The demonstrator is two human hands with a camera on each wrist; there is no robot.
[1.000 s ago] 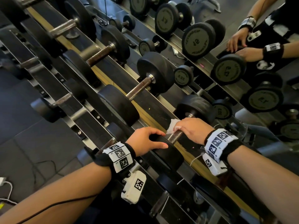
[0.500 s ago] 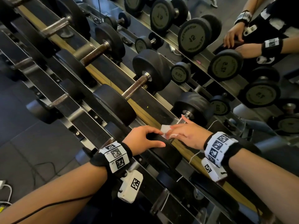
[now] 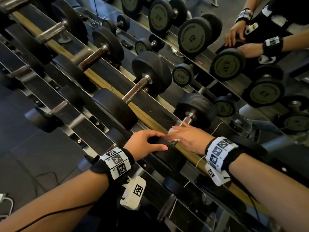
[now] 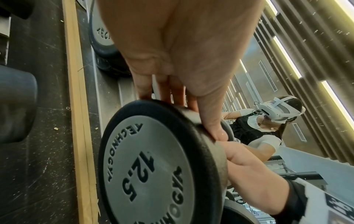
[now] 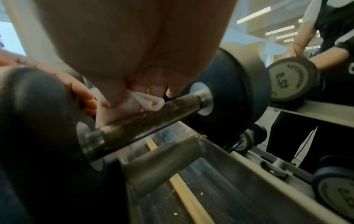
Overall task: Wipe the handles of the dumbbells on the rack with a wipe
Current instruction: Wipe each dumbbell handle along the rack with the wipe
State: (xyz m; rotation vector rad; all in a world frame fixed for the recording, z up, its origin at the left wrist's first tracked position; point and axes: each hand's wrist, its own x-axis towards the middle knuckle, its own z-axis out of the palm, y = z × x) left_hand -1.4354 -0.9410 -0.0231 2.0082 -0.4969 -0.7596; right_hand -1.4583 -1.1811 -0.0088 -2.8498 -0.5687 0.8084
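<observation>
A black dumbbell marked 12.5 (image 4: 153, 174) lies on the rack's top tier (image 3: 150, 118). My left hand (image 3: 160, 141) grips its near head (image 3: 167, 153), fingers curled over the rim and thumb on the side. My right hand (image 3: 180, 133) pinches a crumpled white wipe (image 3: 173, 131) against the near end of the rough metal handle (image 3: 188, 118). In the right wrist view the wipe (image 5: 147, 100) sits under my thumb on top of the handle (image 5: 153, 119), most of which lies bare toward the far head (image 5: 229, 98).
More dumbbells (image 3: 137, 87) line the top tier to the left, with further ones on the lower tier (image 3: 55, 108). A mirror (image 3: 250, 47) behind the rack reflects dumbbells and my arms. A white cable (image 3: 6, 203) lies on the dark floor at lower left.
My right hand, wrapped round the handle with the wipe a second ago, has loosened and slid to the handle's near end, fingers stretched. My left hand stays on the near head.
</observation>
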